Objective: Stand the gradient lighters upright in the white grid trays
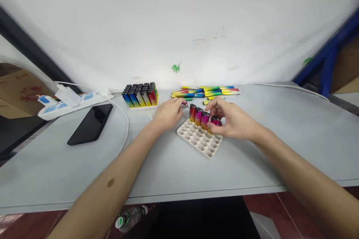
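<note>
1. Lighters (pixel 200 116) stand upright in the far row of our white tray (pixel 199 140), mid-table.
2. Our right hand (pixel 231 119) curls its fingers around the rightmost lighter (pixel 215 121).
3. Our left hand (pixel 168 114) pinches a loose lighter (pixel 184 105) just left of the tray.
4. Far left, a full tray (pixel 140 96); far right, loose lighters (pixel 207 92).

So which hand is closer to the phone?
Left. The left hand rests on the table right of the phone; the right hand is farther right, past the lighter tray.
</note>
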Demonstrator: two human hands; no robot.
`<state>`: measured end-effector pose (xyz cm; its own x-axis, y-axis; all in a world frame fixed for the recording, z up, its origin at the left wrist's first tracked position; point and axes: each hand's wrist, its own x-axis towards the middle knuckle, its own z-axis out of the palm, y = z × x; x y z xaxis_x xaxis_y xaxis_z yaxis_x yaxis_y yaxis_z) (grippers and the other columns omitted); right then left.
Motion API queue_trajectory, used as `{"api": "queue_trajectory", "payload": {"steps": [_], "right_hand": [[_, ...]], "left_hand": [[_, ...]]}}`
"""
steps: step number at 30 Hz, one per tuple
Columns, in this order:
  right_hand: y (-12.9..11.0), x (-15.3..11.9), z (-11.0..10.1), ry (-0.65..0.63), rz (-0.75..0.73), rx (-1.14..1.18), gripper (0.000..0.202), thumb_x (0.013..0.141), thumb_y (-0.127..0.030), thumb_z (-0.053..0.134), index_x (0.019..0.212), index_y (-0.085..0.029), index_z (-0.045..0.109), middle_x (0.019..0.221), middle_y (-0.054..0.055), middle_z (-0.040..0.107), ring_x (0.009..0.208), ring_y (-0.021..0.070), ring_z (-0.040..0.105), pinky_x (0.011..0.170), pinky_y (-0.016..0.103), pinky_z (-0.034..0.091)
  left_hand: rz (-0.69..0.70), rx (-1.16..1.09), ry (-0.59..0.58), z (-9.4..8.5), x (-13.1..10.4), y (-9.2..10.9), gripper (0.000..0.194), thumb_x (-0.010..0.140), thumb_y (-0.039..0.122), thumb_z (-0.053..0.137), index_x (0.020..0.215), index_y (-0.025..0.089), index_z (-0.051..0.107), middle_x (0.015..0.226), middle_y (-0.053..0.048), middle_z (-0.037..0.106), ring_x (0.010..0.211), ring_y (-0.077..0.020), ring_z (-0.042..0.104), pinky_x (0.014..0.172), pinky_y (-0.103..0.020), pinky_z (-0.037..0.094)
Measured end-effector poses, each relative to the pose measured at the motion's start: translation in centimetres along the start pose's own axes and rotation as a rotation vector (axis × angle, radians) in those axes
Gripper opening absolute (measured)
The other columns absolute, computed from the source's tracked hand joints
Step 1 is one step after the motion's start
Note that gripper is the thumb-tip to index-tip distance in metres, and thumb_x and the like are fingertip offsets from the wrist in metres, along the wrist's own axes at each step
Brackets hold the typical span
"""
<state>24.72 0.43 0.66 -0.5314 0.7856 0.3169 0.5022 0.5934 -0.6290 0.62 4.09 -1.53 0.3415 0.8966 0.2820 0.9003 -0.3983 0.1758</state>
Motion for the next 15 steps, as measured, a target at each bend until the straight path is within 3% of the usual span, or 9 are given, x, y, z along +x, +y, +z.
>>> {"api": "queue_trajectory", "payload": {"steps": [4,7,15], "right_hand": [[-0.2,0.1,0.5,0.027,-0.026,-0.038,0.021,0.084,-0.032,0.065,0.097,-0.023,0.05,0.08,0.001,0.062,0.066,0.015,0.055,0.058,0.028,0.042],[-0.5,0.3,1.1,0.082,0.04,-0.042,0.02,0.089,-0.04,0.059,0.088,-0.023,0.048,0.074,0.0,0.065,0.06,0.0142,0.054,0.056,0.029,0.041],[-0.6,0.6,1.7,0.146,0.136,-0.077,0.02,0.085,-0.033,0.06,0.079,-0.025,0.042,0.055,-0.007,0.056,0.048,0.0119,0.046,0.047,0.026,0.034]], "left_hand": [[-0.003,-0.01,-0.006,0.0,0.0,0.0,0.037,0.093,0.016,0.043,0.125,0.02,0.06,0.127,-0.008,0.067,0.116,-0.0253,0.062,0.097,-0.04,0.049],[0.005,-0.018,-0.006,-0.1,0.0,0.0,0.036,0.093,0.016,0.043,0.125,0.021,0.061,0.128,-0.007,0.067,0.117,-0.0252,0.062,0.097,-0.04,0.049],[0.01,-0.023,0.004,0.0,-0.1,0.0,0.036,0.093,0.015,0.044,0.123,0.02,0.062,0.125,-0.008,0.068,0.113,-0.0256,0.063,0.094,-0.04,0.05]]}}
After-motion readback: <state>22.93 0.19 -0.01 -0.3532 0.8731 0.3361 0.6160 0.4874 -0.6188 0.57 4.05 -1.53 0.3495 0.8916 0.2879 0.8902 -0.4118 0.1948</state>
